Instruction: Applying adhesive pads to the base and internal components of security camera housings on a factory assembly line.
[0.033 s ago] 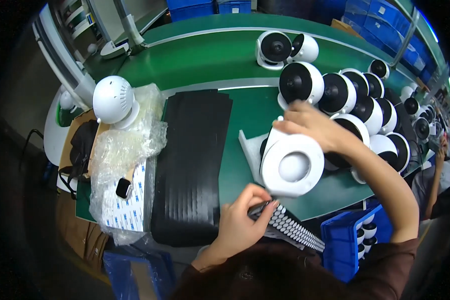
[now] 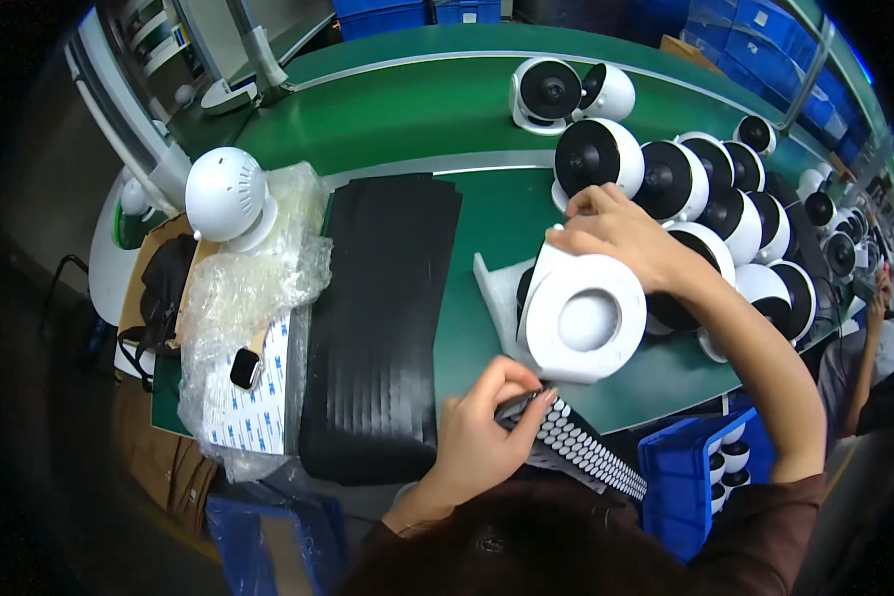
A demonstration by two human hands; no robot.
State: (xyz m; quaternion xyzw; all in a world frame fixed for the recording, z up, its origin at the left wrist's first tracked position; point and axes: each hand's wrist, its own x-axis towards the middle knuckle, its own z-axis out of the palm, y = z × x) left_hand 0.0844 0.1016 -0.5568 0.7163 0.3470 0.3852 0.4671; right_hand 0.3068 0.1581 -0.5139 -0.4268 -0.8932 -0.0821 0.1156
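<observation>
Tiny shift since the last frame: the white unit [image 2: 588,320] has nudged a bit up and right, and the right hand [image 2: 626,238] went with it. Unit's at the near side of the green table [image 2: 492,223], ring-shaped base facing up toward the camera, white foam [image 2: 497,298] just left of it. Left hand [image 2: 479,437] is pinching the end of a white-dotted black strip [image 2: 591,452]. Right thumb's at the unit's top edge, but honestly can't tell if those fingers are gripping.
</observation>
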